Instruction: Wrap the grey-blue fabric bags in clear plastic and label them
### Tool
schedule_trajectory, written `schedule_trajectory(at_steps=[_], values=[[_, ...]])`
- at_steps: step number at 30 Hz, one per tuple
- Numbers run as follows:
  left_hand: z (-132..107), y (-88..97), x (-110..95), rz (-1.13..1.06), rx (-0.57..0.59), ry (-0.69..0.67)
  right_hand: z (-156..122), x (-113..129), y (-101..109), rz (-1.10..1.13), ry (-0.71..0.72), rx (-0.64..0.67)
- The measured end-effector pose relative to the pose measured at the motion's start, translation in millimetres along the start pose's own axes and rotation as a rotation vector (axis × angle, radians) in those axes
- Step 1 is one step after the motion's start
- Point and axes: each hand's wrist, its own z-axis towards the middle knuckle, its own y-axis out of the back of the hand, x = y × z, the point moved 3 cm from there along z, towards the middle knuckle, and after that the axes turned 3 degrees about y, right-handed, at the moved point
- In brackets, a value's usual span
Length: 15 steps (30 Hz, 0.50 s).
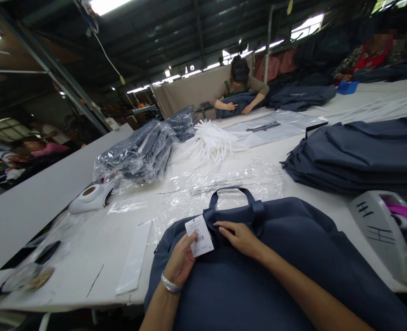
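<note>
A navy fabric bag lies flat on the white table in front of me, its looped handle pointing away. A white barcode tag hangs at the handle's base. My left hand, with a silver bracelet at the wrist, pinches the tag's lower edge between thumb and fingers. My right hand lies on the bag just right of the tag, fingers stretched toward the handle's base and pressing the fabric.
Clear plastic sleeves lie beyond the bag. A stack of bagged navy items, white hangers, a white tape dispenser, a pile of navy bags, and a grey basket surround it. A person works at the far end.
</note>
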Motion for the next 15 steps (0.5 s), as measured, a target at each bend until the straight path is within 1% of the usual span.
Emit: schedule_trajectory(at_steps=[2, 4, 6, 7, 9, 11, 13, 15], values=[[1.5, -0.6, 2.3, -0.018, -0.027, -0.038, -5.9, 8.3, -5.6, -0.206, 0.128, -0.131], [1.9, -0.2, 3.7, -0.006, -0.044, -0.076, -11.5, 17.1, -10.4, -0.288, 0.239, -0.22], [1.3, 1.1, 3.9, 0.013, -0.046, -0.103, -15.0, 23.5, -14.8, -0.265, 0.31, -0.229], [0.8, 2.3, 3.8, 0.021, -0.047, -0.107, -15.7, 25.0, -16.7, -0.241, 0.311, -0.219], [-0.2, 5.3, 3.5, 0.028, -0.054, -0.095, -15.0, 23.8, -19.9, -0.192, 0.224, -0.205], [-0.9, 7.8, 3.5, 0.026, -0.063, -0.073, -12.6, 18.3, -23.3, -0.113, 0.072, -0.191], [-1.6, 8.1, 3.6, 0.024, -0.056, -0.058, -9.6, 10.9, -28.0, 0.043, -0.063, -0.152], [-2.5, 6.7, 3.4, 0.031, -0.04, -0.051, -6.7, 3.5, -32.1, 0.239, -0.164, -0.118]])
